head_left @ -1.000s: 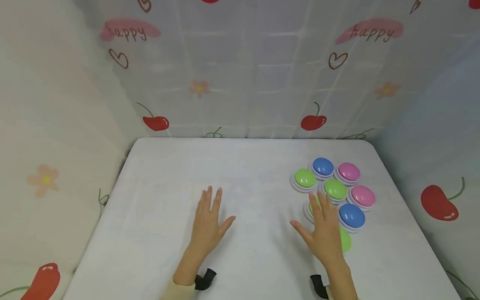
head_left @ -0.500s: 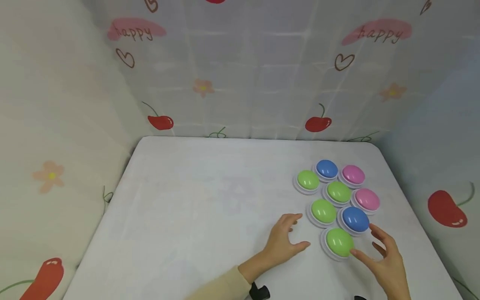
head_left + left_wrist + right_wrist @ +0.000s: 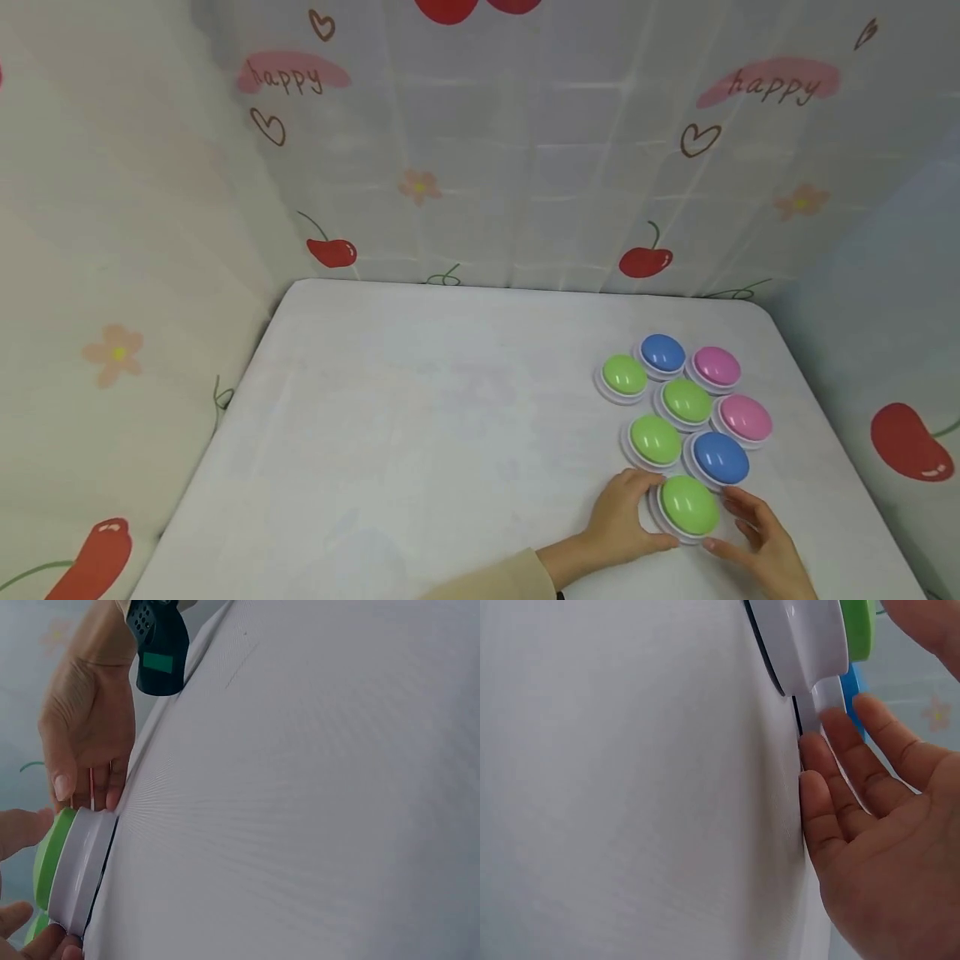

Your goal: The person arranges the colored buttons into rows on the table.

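The white table (image 3: 375, 417) is carrying a green button (image 3: 690, 505), sitting just nearer than a blue button (image 3: 722, 457). Gripping seems underway: the left hand (image 3: 619, 518) is clasping it; the right hand (image 3: 769, 550) is hovering alongside, spread, probably needing to close next.

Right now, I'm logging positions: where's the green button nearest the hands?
In the head view, the green button is at lower right on the white table, between the left hand and right hand, below a blue button.
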{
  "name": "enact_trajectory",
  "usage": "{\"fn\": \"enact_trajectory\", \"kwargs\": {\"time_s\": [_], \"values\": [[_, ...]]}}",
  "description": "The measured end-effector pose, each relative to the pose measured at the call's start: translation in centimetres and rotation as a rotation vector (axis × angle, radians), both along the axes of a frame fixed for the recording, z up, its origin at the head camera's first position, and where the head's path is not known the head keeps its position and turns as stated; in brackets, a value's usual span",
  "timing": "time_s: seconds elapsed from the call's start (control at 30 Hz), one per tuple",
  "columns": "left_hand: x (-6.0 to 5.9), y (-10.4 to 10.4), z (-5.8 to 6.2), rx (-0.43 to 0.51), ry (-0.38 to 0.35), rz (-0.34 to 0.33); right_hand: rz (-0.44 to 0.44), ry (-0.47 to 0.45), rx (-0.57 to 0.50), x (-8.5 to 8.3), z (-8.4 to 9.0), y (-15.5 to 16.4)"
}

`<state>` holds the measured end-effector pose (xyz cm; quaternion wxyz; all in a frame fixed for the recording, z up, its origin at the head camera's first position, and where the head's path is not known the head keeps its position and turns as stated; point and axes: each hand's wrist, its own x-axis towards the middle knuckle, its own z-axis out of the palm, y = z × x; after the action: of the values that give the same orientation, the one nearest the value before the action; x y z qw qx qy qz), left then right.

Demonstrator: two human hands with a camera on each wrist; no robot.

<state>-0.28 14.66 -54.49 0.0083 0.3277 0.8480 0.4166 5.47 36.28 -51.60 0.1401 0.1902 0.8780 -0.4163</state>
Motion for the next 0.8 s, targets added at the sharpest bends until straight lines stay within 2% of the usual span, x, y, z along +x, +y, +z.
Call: {"fn": "enact_trajectory", "kwargs": {"time_s": [0.1, 0.2, 0.37, 0.63, 0.73, 0.8], "values": [[-0.1, 0.2, 0.0, -0.069, -0.023, -0.007, 0.044, 0.023, -0.002, 0.2, -0.2, -0.1], [-0.1, 0.5, -0.1, -0.113, -0.033, 0.013, 0.057, 0.026, -0.011, 0.3, -0.2, -0.2], [-0.1, 1.1, -0.5, -0.157, 0.021, 0.085, 0.066, 0.006, 0.011, 0.0, 0.0, -0.6], [-0.2, 1.7, -1.0, -0.171, 0.133, 0.148, 0.110, 0.021, 0.080, -0.6, 0.4, -1.3], [-0.2, 1.4, -1.2, -0.151, 0.145, 0.140, 0.109, 0.020, 0.101, -0.5, 0.5, -1.8], [-0.2, 0.9, -1.0, -0.135, 0.125, 0.123, 0.102, 0.018, 0.106, -0.4, 0.6, -2.3]]}}
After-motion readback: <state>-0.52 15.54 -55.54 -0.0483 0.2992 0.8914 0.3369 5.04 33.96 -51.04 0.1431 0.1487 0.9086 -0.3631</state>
